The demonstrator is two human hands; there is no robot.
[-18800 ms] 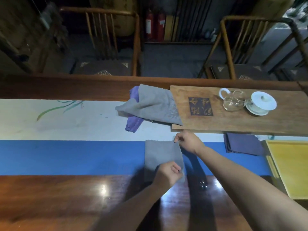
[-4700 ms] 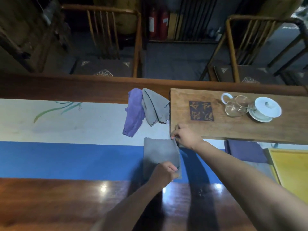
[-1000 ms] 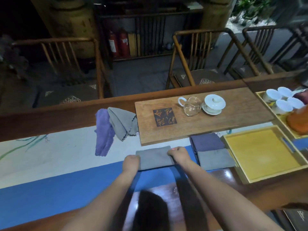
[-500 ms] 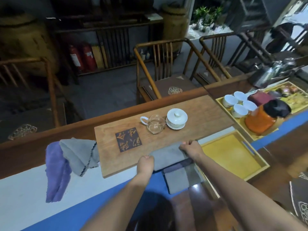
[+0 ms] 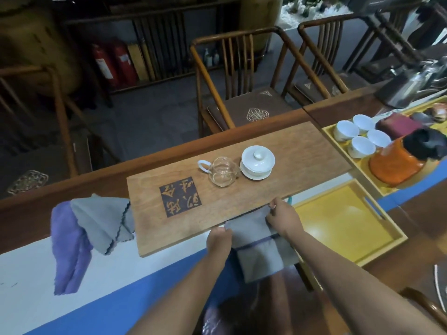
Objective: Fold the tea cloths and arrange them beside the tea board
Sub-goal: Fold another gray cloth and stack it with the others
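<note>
The wooden tea board (image 5: 302,151) lies across the table with a dark carved square on it. Just in front of its near edge, a folded grey tea cloth (image 5: 246,226) rests on top of a folded purple cloth, of which only a thin edge shows. Another folded grey cloth (image 5: 261,259) lies right below. My left hand (image 5: 219,240) grips the top cloth's left end and my right hand (image 5: 283,217) grips its right end. Left of the board lie an unfolded grey cloth (image 5: 104,218) and an unfolded purple cloth (image 5: 69,245).
A glass pitcher (image 5: 221,174) and a white lidded cup (image 5: 257,160) stand on the board. A yellow tray (image 5: 338,228) sits to the right of the cloths. Behind it, another tray holds several white cups (image 5: 358,136) and an orange kettle (image 5: 396,163). Chairs stand beyond the table.
Both hands carried the folded grey cloth to the right and set it over the folded purple cloth by the board's near edge. The camera view swung right.
</note>
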